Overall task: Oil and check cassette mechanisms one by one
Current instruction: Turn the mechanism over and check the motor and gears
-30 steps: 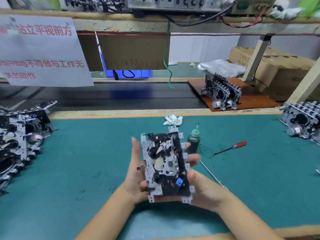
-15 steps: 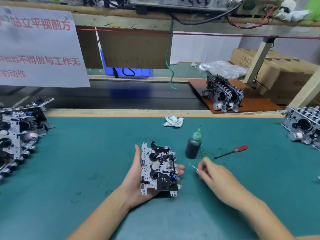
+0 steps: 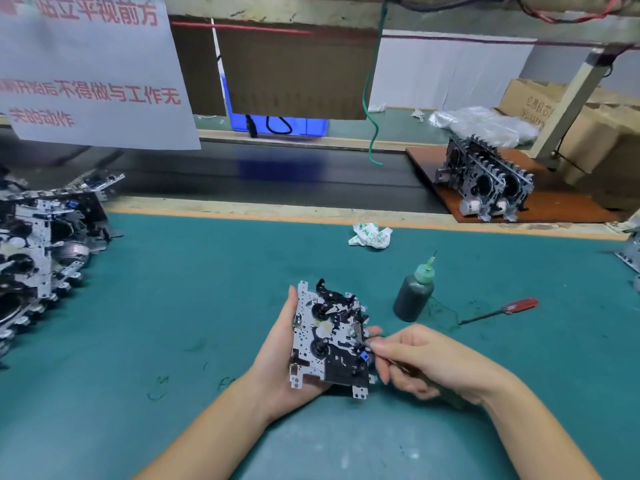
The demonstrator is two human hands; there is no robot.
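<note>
Both grips closed | left hand [image 3: 277, 355] cradles mechanism [image 3: 329, 341] | right hand [image 3: 429, 362] pinches probe at its right edge

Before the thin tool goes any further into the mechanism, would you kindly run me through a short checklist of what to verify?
1. Cassette mechanism held steady: ok, the left hand cups it from below and behind, face up.
2. Grip on the thin tool: ok, the right hand pinches it.
3. Tool tip at the right spot: cannot tell, it meets the mechanism's right edge near the blue part, but the exact contact is too small to see.
4. Oil on the tip: cannot tell.
5. Oil bottle within reach and upright: ok, it stands on the green mat.
6. Red screwdriver out of the way: ok.
</note>
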